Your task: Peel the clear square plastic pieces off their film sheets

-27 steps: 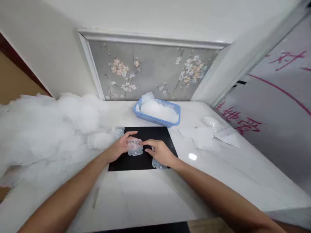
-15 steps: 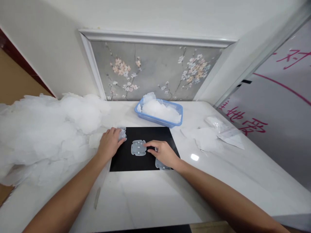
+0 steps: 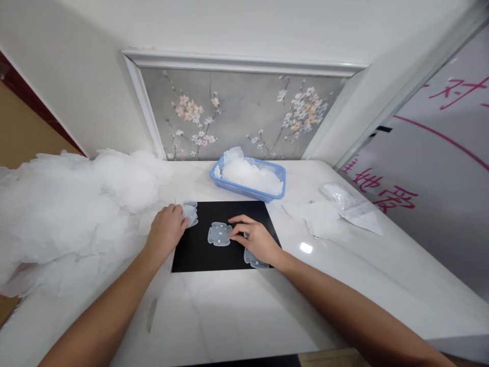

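Note:
A translucent, rounded plastic piece with small pale dots [image 3: 219,234] lies flat near the middle of a black mat [image 3: 214,261]. At its right edge, my right hand [image 3: 257,240] pinches it between thumb and a finger, the index finger raised apart. Another such piece [image 3: 255,259] lies partly beneath that hand. My left hand [image 3: 167,229] rests at the mat's left edge with its fingers curled together, beside a small overlapping group of the same pieces [image 3: 190,214]. What the left fingertips hold, if anything, is hidden.
A large heap of whitish translucent pieces [image 3: 76,204] covers the table's left side. Behind the mat stands a blue basket [image 3: 244,192] filled with similar pieces. More white pieces [image 3: 324,219] and a clear plastic bag [image 3: 344,199] lie to the right. A wall rises behind.
The middle piece has shifted slightly right, its edge now at my right thumb. My left hand has drawn a little left, uncovering more of the overlapping pieces.

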A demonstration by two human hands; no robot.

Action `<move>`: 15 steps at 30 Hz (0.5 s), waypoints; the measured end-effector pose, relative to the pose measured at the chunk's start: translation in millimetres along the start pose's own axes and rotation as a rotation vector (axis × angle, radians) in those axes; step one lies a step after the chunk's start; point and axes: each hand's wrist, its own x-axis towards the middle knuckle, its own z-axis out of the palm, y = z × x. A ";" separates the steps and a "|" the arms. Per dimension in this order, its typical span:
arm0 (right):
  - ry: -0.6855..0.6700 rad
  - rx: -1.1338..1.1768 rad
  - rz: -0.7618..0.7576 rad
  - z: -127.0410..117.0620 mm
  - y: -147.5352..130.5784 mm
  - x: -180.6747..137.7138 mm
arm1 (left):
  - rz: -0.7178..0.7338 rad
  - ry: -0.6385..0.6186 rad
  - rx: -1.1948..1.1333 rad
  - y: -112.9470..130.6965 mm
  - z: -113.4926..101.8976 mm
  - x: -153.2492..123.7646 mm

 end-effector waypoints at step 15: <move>-0.099 0.917 0.426 -18.6 3.3 7.1 | -0.544 -0.298 -1.690 31.9 19.1 -5.0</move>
